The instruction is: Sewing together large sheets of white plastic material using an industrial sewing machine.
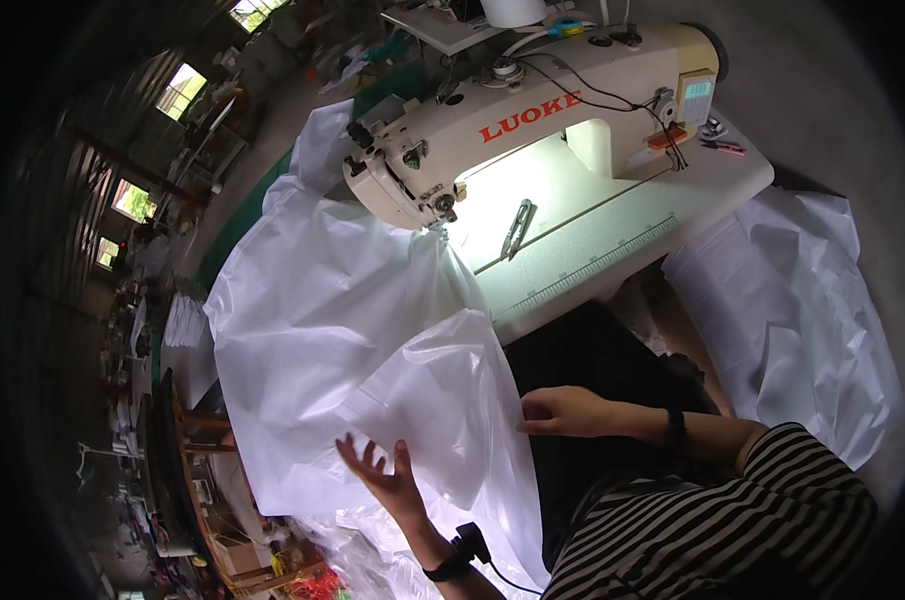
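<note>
A large, thin, shiny white sheet (312,330) hangs in folds from the left end of a white sewing machine (572,100). Its upper part runs under the machine head near the needle area, where the needle itself is too small to make out. My left hand (390,485) is raised over the lower part of the sheet, fingers spread, holding nothing. At the sheet's right edge my right hand (567,410) has its fingers pinched together on the material. Thread snips (517,228) lie on the lit machine bed (582,255), right of the needle area.
Another crumpled white sheet (792,300) hangs at the right of the machine table. A small pink-and-black tool (724,148) lies at the bed's right end. Black cables (612,95) cross the machine. Wooden shelving (197,480) stands at the lower left.
</note>
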